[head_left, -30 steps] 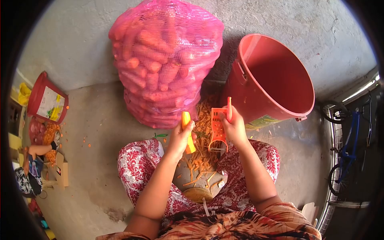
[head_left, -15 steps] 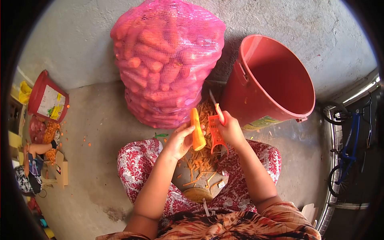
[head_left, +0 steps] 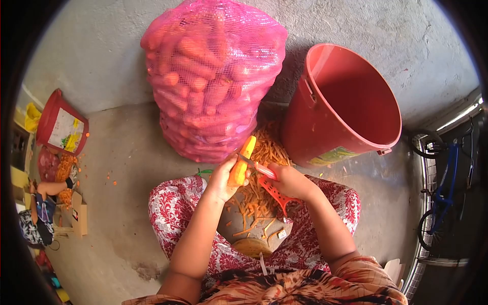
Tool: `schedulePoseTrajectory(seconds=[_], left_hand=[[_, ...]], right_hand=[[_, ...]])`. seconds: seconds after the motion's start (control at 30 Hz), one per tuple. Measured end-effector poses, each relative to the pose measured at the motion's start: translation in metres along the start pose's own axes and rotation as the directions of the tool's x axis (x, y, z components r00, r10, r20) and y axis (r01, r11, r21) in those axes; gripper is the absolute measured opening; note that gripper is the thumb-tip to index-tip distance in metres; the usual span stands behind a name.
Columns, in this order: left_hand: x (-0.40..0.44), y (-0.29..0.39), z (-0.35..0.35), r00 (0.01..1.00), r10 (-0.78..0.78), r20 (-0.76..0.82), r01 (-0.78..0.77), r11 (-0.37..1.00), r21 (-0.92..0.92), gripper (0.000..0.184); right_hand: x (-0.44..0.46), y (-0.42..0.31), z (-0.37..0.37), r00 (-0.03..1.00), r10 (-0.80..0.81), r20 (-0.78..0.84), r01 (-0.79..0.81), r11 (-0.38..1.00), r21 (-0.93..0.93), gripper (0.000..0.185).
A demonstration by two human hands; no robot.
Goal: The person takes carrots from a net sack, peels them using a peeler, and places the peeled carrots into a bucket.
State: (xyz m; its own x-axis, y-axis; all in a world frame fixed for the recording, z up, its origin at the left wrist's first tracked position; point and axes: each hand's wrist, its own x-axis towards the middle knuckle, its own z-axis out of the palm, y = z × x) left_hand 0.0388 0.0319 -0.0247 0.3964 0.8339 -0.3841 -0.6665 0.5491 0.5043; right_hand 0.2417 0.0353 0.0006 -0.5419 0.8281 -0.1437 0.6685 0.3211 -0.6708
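Note:
A peeled carrot [head_left: 248, 149] slants upward in my left hand [head_left: 223, 179], whose fingers wrap round its lower part. My right hand [head_left: 291, 180] grips a knife [head_left: 265, 171] with a reddish handle, its blade lying across the carrot's middle. An orange perforated peeler [head_left: 277, 194] is also in my right hand, hanging below the knife handle. Under both hands, orange peelings [head_left: 269, 152] are heaped on the floor between my legs.
A pink mesh sack [head_left: 213, 76] full of carrots stands ahead, beside a large red bin [head_left: 315, 112]. Far left are a red bucket [head_left: 63, 124], a cardboard box [head_left: 79, 213] and another person [head_left: 44, 203]. A blue bicycle [head_left: 447, 178] is at the right.
My right hand has turned the knife from pointing upward to lying across the carrot. The peeler has swung lower, and the carrot now leans to the right.

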Motion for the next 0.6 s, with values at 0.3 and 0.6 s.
schedulePoseTrajectory(seconds=[0.3,0.6], left_hand=[[-0.006,-0.004,0.005,0.999,0.023,-0.044,-0.016,0.989,0.15,0.035],[-0.007,-0.002,0.006,0.995,0.062,-0.081,-0.054,0.994,0.096,0.032]], right_hand=[[0.015,0.012,0.016,0.914,0.306,-0.268,-0.387,0.855,-0.346,0.017],[0.02,0.019,0.002,0.781,0.426,-0.456,-0.55,0.815,-0.182,0.017]])
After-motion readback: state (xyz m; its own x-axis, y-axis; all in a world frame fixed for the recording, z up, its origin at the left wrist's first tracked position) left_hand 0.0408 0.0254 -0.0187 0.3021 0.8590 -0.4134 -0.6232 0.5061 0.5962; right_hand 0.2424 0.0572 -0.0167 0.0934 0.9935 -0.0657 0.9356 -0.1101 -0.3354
